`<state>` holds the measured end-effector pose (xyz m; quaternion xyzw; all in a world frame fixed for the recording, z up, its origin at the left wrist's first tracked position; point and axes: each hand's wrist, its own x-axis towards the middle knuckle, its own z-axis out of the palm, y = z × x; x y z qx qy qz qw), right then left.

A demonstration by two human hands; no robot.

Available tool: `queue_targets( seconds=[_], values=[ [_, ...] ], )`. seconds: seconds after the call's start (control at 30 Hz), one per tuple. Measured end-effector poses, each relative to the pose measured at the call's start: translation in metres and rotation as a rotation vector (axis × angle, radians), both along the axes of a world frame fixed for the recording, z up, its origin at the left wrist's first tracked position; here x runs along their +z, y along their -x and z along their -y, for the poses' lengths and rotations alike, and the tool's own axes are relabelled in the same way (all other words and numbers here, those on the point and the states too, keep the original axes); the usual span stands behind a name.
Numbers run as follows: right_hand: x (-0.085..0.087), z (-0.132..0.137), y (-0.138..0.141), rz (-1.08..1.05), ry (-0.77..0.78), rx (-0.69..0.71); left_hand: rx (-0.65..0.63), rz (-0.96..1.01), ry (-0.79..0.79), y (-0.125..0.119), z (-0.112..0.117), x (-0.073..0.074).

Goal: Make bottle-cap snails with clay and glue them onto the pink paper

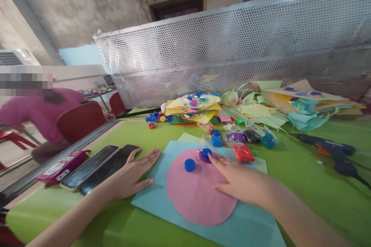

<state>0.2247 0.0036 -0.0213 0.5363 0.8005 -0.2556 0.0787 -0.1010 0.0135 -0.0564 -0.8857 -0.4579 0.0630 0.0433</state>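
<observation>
My left hand (131,173) lies with fingers stretched and apart, its thumb at the left edge of a light blue sheet of paper (156,197). On that sheet is a pink paper circle (199,197). One blue bottle cap (189,165) sits on the circle's upper part. Beside it, a second blue cap (206,153) rests on something purple that looks like clay (205,159). My right hand (237,177) reaches over the circle's right side with fingers extended, the index fingertip at the second cap. Neither hand grips anything.
Behind the sheet lie bagged coloured clay (235,137), a red packet (242,153), loose caps (156,117) and stacked paper crafts (193,106). A glue gun (330,148) is at right; phones (89,166) and a purple box (62,166) at left. A person (43,112) sits beyond.
</observation>
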Motion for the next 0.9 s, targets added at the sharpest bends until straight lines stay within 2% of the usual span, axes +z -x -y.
queue_targets(
  seconds=[0.1, 0.2, 0.27, 0.37, 0.47, 0.53, 0.63, 0.73, 0.83, 0.9],
  values=[
    [0.003, 0.001, 0.0, 0.006, 0.003, -0.014, 0.052, -0.007, -0.024, -0.009, -0.025, 0.003],
    [0.004, 0.001, -0.002, -0.001, 0.006, -0.013, 0.142, -0.007, -0.075, -0.004, -0.037, 0.005],
    [0.002, 0.001, -0.002, -0.007, 0.005, -0.01, 0.185, -0.006, -0.092, 0.007, -0.033, 0.005],
    [0.0, 0.001, -0.002, -0.011, -0.015, -0.005, 0.19, 0.001, -0.088, 0.023, -0.01, 0.001],
    [-0.001, 0.002, -0.001, -0.003, -0.016, -0.002, 0.085, 0.026, -0.079, 0.028, 0.01, -0.005],
    [-0.001, 0.002, 0.0, 0.001, -0.006, -0.007, 0.026, 0.021, -0.05, 0.021, 0.013, -0.007],
    [-0.001, 0.001, 0.0, -0.004, -0.006, -0.016, 0.06, -0.028, 0.006, 0.003, -0.002, -0.006],
    [-0.001, 0.0, -0.001, -0.002, 0.0, -0.013, 0.135, -0.032, -0.032, -0.014, -0.028, -0.003],
    [-0.001, 0.0, -0.002, 0.003, 0.001, -0.006, 0.209, -0.023, -0.09, -0.018, -0.045, -0.002],
    [0.0, 0.001, -0.002, 0.003, -0.003, -0.003, 0.259, -0.02, -0.115, -0.016, -0.045, -0.003]
  ],
)
